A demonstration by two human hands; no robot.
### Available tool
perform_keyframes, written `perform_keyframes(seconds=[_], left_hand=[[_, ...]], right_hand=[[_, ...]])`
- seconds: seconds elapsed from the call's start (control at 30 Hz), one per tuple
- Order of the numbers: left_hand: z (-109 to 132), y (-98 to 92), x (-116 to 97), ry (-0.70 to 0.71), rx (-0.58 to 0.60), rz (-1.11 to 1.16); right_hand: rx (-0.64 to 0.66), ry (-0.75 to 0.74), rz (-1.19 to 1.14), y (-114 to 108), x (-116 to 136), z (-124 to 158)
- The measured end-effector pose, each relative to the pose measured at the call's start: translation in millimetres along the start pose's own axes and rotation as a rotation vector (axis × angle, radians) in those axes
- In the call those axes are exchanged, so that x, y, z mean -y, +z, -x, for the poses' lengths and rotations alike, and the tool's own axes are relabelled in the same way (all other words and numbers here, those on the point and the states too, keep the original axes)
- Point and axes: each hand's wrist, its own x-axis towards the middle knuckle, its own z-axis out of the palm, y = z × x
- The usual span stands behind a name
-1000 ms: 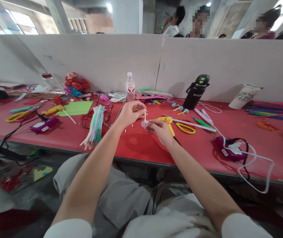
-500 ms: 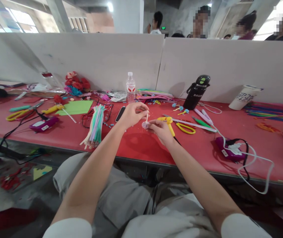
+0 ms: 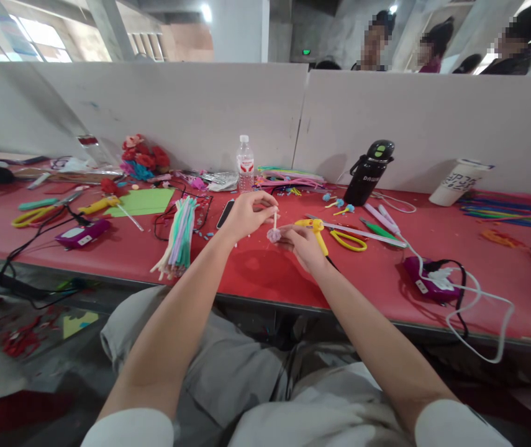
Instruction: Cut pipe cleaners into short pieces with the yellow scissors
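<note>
Above red tabletop [image 3: 256, 273], centre | left hand [image 3: 245, 217] pinching top of thin pale stick [image 3: 275, 218] | right hand [image 3: 303, 245] gripping its fuzzy lilac pompom [image 3: 273, 234] | change: stick barely tilted over the last second, both grips unchanged.

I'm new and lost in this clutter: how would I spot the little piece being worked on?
Start at the long red table and look above its middle. There the left hand and the right hand pinch a small lilac fuzzy ball on a short pale stick, the only craft piece held off the table.
</note>
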Motion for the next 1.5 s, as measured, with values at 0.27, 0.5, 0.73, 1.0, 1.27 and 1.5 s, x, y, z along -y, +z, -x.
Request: perform_keyframes(seconds=[0.27, 0.5, 0.73, 1.0, 1.27, 1.5], left_hand=[[0.5, -0.4, -0.4, -0.011, 0.012, 0.004], [0.4, 0.3, -0.5, -0.007, 0.016, 0.001], [1.0, 1.4, -1.1, -0.007, 0.019, -0.003], [0.5, 1.5, 1.2, -0.004, 0.018, 0.002], [-7.6, -14.8, 13.7, 0.038, -0.071, -0.019], [-8.4, -22.6, 17.1, 0.014, -0.072, -0.003]], right_hand=[[0.035, -0.028, 0.030, -0.8, -0.6, 0.1], [0.011, -0.018, 0.031, 0.4, 0.7, 0.4], [-0.003, -0.023, 0.075, 1.3, 0.1, 0.1], [-0.023, -0.059, 0.139, 0.6, -2.1, -0.7], [-0.079, -0.208, 0.396, -5.5, 10.5, 12.3], [0.166, -0.209, 0.992, -59.2, 44.7, 54.1]])
